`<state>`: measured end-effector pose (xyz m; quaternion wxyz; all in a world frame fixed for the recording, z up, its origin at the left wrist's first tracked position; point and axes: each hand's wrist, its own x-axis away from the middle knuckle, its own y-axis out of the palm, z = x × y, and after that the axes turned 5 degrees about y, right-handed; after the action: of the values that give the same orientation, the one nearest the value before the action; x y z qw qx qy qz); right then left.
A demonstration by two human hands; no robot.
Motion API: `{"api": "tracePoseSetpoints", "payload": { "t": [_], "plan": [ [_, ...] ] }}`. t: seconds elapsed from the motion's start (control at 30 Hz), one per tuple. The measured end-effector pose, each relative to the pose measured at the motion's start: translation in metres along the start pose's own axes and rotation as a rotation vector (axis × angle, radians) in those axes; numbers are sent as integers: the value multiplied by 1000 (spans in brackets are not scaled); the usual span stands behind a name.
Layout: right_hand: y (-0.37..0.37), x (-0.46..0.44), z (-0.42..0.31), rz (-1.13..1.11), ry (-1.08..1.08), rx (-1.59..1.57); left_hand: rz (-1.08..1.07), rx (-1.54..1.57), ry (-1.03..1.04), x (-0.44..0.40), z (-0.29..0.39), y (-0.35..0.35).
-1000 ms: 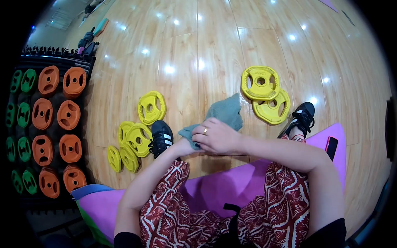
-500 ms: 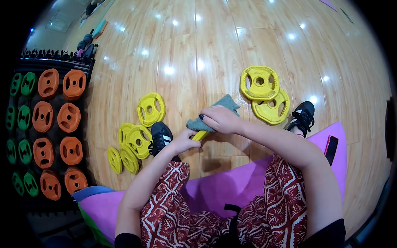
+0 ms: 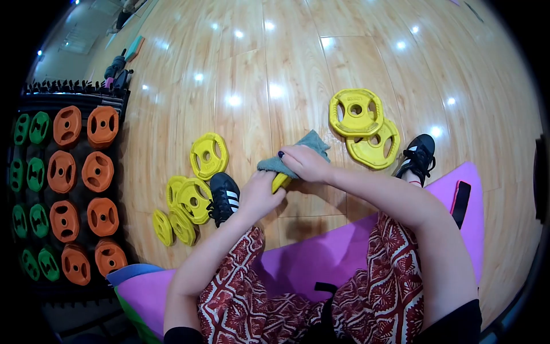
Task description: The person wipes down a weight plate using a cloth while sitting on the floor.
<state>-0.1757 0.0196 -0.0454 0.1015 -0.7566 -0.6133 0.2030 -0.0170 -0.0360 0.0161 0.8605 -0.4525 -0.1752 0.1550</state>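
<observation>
Between my hands is a yellow weight plate (image 3: pixel 279 182), seen nearly edge-on and mostly hidden by my fingers and a grey-green cloth (image 3: pixel 312 141). My left hand (image 3: pixel 260 194) is closed around the plate's near left side. My right hand (image 3: pixel 306 163) is closed over the cloth and presses it on the plate's upper edge, with part of the cloth sticking out beyond the fingers. Left of my shoe lies a group of yellow plates (image 3: pixel 193 200). Two more overlap at the right, an upper plate (image 3: pixel 356 113) resting partly on a lower plate (image 3: pixel 375 146).
A rack at the left holds orange plates (image 3: pixel 103 173) and green plates (image 3: pixel 35 175). My black shoes (image 3: pixel 224 198) stand on the wooden floor (image 3: pixel 298 69), either side of my hands. A phone (image 3: pixel 460 204) lies on the purple mat (image 3: pixel 470 229) at the right.
My left hand has shifted its grip up over the plate, its back now turned toward me. My right hand with the cloth has moved only slightly. The view has tilted a little.
</observation>
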Motion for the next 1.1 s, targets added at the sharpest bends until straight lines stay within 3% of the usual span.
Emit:
{"api": "tracePoseSetpoints", "payload": {
  "t": [0.13,0.27,0.4,0.47,0.67,0.73,0.77,0.87,0.93,1.03,1.1],
  "plan": [
    [4,-4,-1,38,102,-74,132,-187,-41,-12,14,3],
    [6,-3,22,32,335,-165,172,-135,4,-12,0,5],
    [5,11,39,24,431,-157,260,-153,228,-5,-11,6],
    [8,16,39,23,439,-188,91,-73,65,-3,-1,10],
    [9,29,12,27,416,-279,89,-90,162,3,-3,17],
    [5,36,-18,77,301,-293,21,-174,98,6,-2,16],
    [2,35,-26,42,202,-131,15,-143,99,6,-5,16],
    [6,34,-33,39,78,-58,11,-36,-14,4,0,11],
    [4,38,-32,32,75,-63,-20,-54,-102,1,1,10],
    [2,35,-16,32,93,-56,68,93,42,2,-1,12],
    [-3,35,-4,-102,265,-42,72,162,57,5,0,14]
  ]
}}
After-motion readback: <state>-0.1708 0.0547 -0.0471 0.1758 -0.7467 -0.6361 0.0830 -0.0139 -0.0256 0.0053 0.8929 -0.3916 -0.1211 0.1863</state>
